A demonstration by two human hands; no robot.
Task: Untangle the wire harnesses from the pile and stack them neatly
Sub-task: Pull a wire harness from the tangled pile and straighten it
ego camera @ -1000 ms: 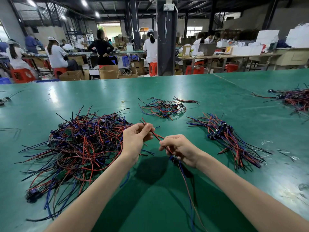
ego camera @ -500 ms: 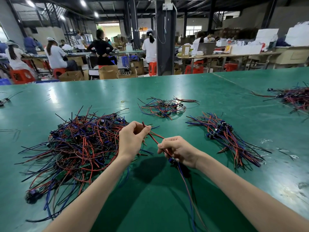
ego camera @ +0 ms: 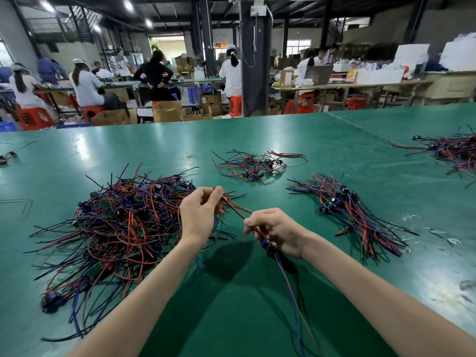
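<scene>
A big tangled pile of red, blue and black wire harnesses [ego camera: 121, 228] lies on the green table [ego camera: 296, 140] at the left. My left hand [ego camera: 199, 215] pinches the far ends of one harness [ego camera: 238, 208] just right of that pile. My right hand [ego camera: 277, 233] grips the same harness near its small blue connector, and its long wires trail down toward me. A neat stack of harnesses [ego camera: 353, 215] lies to the right of my right hand.
A smaller loose bunch of harnesses [ego camera: 253, 166] lies farther back in the middle. Another heap [ego camera: 456, 150] sits at the far right edge. A stray piece [ego camera: 6, 157] rests at the far left. People work at benches beyond the table.
Both hands have stayed on the one harness. My left hand has slid slightly up along the wire ends; the piles have not moved.
</scene>
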